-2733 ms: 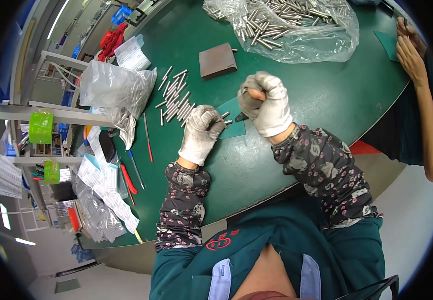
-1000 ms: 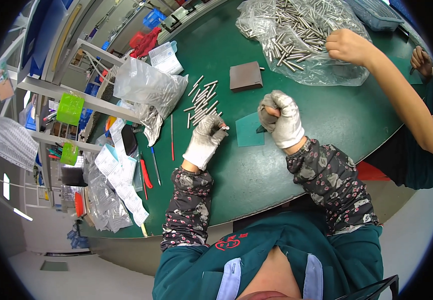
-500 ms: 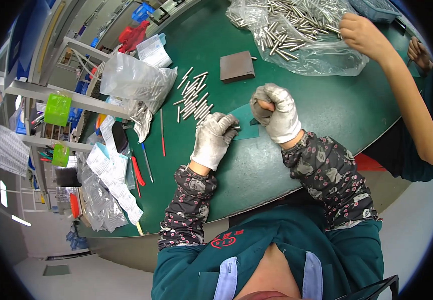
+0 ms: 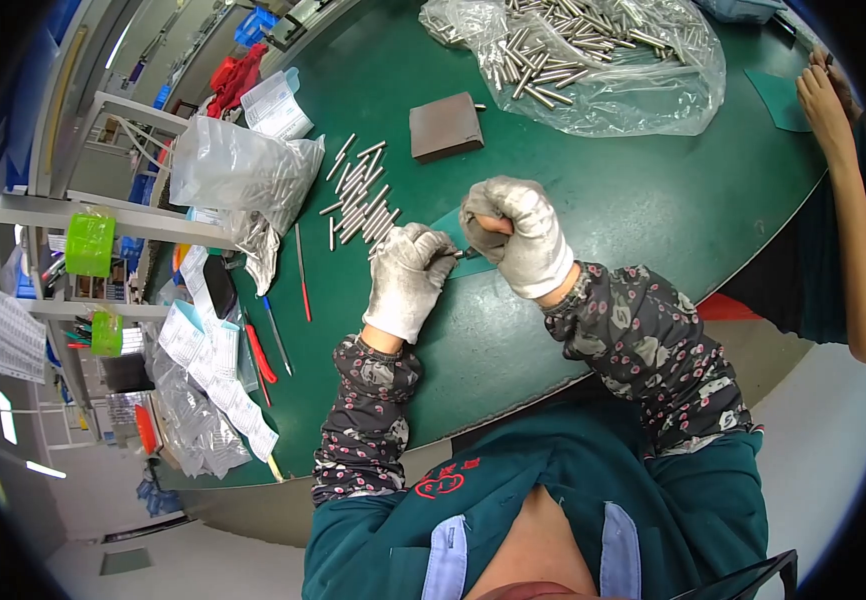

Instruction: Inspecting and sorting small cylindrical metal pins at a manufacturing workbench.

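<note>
Pin: I am pinching a small metal pin (image 4: pixel 460 254) between my two gloved hands, just above the middle of the green table (image 4: pixel 593 230); only its dark tip is showing, so I cannot tell its full length.

Left hand: my left hand (image 4: pixel 408 280) is curling its fingers together around the near end of the pin, palm down, seemingly to steady it while the other hand works.

Right hand: my right hand (image 4: pixel 515 232) is closing into a fist, thumb and fingers clamped on something small at the pin's far end; what sits inside the grip is hidden.

Green pad: a thin teal pad (image 4: pixel 458 243) is lying flat under both hands, probably to cushion the work.

Loose pins: a row of metal pins (image 4: pixel 361 195) is lying side by side just beyond my left hand, within easy reach.

Grey block: a grey square block (image 4: pixel 445 127) is resting flat further toward the far edge.

Bags: a clear bag of pins (image 4: pixel 593 55) is spreading open at the far edge, and a tied clear bag (image 4: pixel 238 175) is slumping near the left edge.

Tools: red-handled tools (image 4: pixel 261 355) and paper slips (image 4: pixel 215 370) are lying along the left edge.

Other person: another person's bare arm (image 4: pixel 848 190) is resting along the right edge, well apart from my hands.
</note>
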The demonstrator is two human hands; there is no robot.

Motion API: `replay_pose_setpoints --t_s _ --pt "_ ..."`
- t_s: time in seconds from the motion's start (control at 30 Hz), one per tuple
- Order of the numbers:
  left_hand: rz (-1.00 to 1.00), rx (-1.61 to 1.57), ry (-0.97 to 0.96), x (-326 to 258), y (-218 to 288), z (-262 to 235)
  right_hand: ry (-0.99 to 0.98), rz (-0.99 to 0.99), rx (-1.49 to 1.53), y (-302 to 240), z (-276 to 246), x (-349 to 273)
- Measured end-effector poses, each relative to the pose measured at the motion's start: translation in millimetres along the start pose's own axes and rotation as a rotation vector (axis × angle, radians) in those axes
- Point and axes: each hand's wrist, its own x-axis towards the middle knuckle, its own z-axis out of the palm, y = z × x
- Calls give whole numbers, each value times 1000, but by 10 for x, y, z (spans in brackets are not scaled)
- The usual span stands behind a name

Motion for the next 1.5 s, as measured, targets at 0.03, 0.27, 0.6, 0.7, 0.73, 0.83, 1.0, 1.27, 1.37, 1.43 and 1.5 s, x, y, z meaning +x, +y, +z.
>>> replay_pose_setpoints --t_s 0.03,0.27,0.6,0.7,0.73,0.83,1.0,1.27,1.37,1.43,1.5 --pt "-9 2 -1 3 12 -2 5 3 -7 7 -1 0" --pt "-25 0 -1 1 24 -1 7 33 25 -5 11 -11" --pt "-37 24 -18 18 46 -21 7 48 11 -7 80 -27" --pt "-39 20 -46 21 31 -17 -39 -4 -26 32 69 -28" --pt "-17 33 -41 20 17 -1 -33 -15 -93 30 85 -33" --pt "-6 18 -21 23 -17 23 -20 -27 -218 15 161 -24" --pt "-53 -2 -61 51 50 11 145 2 -124 48 -13 75" --pt "-64 363 127 -45 -25 -68 154 -69 72 -12 -165 97" --pt "-227 511 198 -77 -211 -143 136 -54 93 -88 -131 104" --pt "-315 547 150 -85 -300 -193 127 -69 46 -133 -153 95" --pt "-327 541 148 -82 -322 -194 124 -62 2 -110 -167 60"
